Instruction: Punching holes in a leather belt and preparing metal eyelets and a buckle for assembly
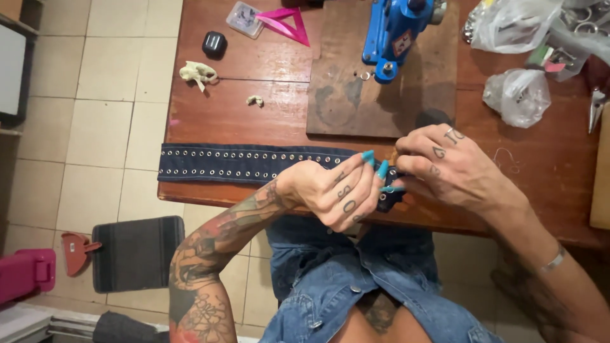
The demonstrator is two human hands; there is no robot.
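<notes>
I see both hands, left hand and right hand, pinching the studded denim strap shut-fingered at its right end, probably hidden beneath them

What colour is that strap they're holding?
Dark navy strap with rows of metal eyelets, seen in the head view.

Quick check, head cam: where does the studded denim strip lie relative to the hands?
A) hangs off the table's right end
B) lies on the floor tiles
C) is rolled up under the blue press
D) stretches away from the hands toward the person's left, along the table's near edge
D: the dark denim strip with rows of metal eyelets runs leftward from the left hand and right hand, flat on the wooden table near its front edge.
</notes>
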